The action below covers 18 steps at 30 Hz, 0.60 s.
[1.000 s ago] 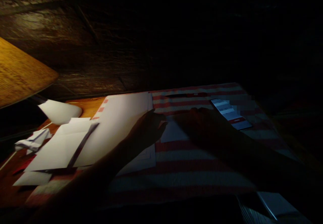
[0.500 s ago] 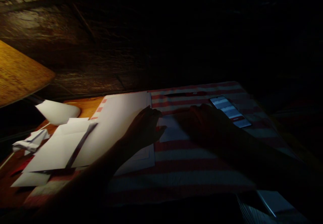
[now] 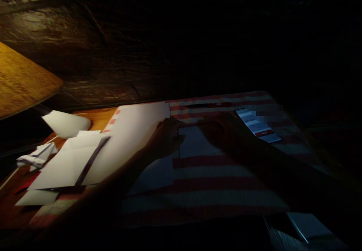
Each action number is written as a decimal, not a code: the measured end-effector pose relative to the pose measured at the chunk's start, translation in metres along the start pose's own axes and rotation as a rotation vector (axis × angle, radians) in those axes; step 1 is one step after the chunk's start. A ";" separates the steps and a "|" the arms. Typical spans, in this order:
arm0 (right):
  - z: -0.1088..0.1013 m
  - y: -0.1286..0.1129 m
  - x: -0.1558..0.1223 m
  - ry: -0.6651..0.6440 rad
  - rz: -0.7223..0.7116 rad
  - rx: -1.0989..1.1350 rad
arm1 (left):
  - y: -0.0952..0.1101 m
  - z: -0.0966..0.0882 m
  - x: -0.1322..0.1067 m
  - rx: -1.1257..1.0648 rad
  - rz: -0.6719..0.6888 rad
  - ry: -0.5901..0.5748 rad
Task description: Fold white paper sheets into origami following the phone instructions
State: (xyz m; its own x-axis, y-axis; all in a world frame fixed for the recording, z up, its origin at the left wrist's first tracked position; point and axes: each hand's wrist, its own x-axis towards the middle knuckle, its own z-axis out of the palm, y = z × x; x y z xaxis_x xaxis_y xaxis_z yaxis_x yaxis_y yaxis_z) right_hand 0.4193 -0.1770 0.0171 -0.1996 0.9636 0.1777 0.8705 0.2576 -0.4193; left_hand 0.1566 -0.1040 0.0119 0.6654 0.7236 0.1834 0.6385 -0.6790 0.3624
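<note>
A small sheet of paper (image 3: 195,143) lies in shadow on the striped cloth (image 3: 209,185), between my two hands. My left hand (image 3: 166,137) grips the paper's left edge, its fingers curled and the thumb underneath toward me. At the right edge, my right hand (image 3: 222,130) is bent over the same paper with closed fingers. Its fingertips are dark and hard to separate. Larger white sheets (image 3: 135,130) lie under and beside my left forearm.
A phone (image 3: 258,125) with a lit screen lies right of my right hand. Behind the paper is a dark, slim pen-like object (image 3: 209,105). Folded paper (image 3: 68,162), crumpled paper (image 3: 38,156), a white lamp-like cone (image 3: 66,124) and a brown board (image 3: 25,81) are at left.
My left hand has shifted slightly, its fingers more curled at the paper's edge. My right hand's fingers have bent lower over the paper. The view has moved a little.
</note>
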 end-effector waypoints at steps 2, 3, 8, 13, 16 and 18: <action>0.003 0.004 0.001 0.058 -0.039 0.022 | -0.004 0.001 0.003 -0.056 -0.010 0.000; 0.004 0.006 0.001 0.073 -0.060 0.032 | -0.006 0.001 0.004 -0.078 -0.012 -0.002; 0.000 0.008 0.001 0.014 -0.144 0.050 | -0.010 0.000 0.004 -0.115 0.025 -0.025; -0.006 0.007 0.003 -0.035 -0.129 0.115 | -0.009 -0.005 0.002 -0.125 0.116 -0.050; -0.004 0.009 0.005 -0.003 -0.049 0.164 | -0.009 -0.005 0.003 -0.251 0.127 -0.051; -0.002 0.012 0.007 0.027 -0.014 0.216 | -0.010 -0.004 0.004 -0.419 0.116 -0.047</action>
State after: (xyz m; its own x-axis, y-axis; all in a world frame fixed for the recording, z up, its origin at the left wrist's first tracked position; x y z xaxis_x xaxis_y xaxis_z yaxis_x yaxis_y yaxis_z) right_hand 0.4293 -0.1672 0.0147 -0.1962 0.9584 0.2073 0.7503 0.2828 -0.5975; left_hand 0.1512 -0.0936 0.0130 0.7462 0.6329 0.2064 0.3533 -0.6393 0.6830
